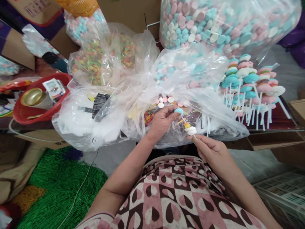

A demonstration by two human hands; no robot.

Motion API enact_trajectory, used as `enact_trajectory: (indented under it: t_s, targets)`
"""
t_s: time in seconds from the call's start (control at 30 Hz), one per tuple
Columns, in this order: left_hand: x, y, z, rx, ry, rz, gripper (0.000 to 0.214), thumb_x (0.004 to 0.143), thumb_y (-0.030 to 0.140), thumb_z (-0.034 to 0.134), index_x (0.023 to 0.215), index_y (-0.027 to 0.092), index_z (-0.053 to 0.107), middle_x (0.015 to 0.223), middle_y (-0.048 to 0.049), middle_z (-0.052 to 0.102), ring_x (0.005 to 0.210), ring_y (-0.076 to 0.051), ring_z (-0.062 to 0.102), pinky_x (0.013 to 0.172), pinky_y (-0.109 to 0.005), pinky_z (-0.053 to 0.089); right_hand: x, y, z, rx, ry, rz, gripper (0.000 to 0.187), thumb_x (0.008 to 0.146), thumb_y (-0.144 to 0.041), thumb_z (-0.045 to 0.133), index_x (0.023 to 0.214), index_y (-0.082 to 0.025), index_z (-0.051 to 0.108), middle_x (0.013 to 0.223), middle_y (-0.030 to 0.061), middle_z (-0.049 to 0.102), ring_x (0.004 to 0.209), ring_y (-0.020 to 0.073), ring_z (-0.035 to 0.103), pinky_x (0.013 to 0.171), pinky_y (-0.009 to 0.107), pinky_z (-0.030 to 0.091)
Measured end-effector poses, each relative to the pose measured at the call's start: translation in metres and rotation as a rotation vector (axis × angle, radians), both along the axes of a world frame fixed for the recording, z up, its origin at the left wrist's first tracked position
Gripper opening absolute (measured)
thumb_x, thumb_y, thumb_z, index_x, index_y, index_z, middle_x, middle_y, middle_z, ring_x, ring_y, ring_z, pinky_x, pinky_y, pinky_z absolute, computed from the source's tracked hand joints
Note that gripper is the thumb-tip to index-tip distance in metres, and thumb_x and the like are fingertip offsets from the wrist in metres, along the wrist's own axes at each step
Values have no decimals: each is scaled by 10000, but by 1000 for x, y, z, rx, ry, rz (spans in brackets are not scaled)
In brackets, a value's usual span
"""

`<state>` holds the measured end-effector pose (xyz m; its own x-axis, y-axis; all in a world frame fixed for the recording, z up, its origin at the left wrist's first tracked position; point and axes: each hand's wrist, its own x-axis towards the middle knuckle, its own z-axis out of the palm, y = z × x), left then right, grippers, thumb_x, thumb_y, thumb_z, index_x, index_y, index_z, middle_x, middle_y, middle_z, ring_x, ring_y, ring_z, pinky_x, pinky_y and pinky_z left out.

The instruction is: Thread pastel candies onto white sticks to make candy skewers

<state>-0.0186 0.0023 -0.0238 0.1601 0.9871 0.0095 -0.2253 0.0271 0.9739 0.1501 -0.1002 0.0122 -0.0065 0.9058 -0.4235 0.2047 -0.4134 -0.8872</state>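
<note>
Stick (183, 118), lower end hidden by right hand (211, 148)

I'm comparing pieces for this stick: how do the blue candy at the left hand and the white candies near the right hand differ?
The blue candy shows as one piece; the white candies are stacked. The blue candy is at the left hand's fingertips; the white candies are just above the right hand. Both look rounded.

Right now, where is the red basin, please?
In the head view, the red basin is at the far left, beside the whitish plastic bag and well left of the left hand.
</note>
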Motion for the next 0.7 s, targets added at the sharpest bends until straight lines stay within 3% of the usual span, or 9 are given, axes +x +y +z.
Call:
enact_trajectory:
  t_s: [0.2,0.47,0.7]
  targets:
    - [1,-6,-3,20,60,-4,344,732,425,756,962,185,668,844,-1,685,746,-106,612,738,-255,506,-3,-1,-3,4,21,-34,418,829,-525,578,955,-154,724,460,-62,330,432,95,261,412,243,158]
    - [-5,-5,0,337,395,-53,240,842,377,654,1002,201,693,966,-44,695,868,-143,609,826,-279,475,3,1,4,-68,76,-24,438,806,-549,605,934,-149,727,424,-70,322,413,88,238,419,245,140]
    - [5,-15,7,325,415,-17,238,885,379,593,1013,202,687,958,-58,700,878,-162,624,825,-301,488,2,-4,7,-87,78,-84,420,805,-537,622,928,-149,726,414,-67,340,408,88,248,419,244,144]
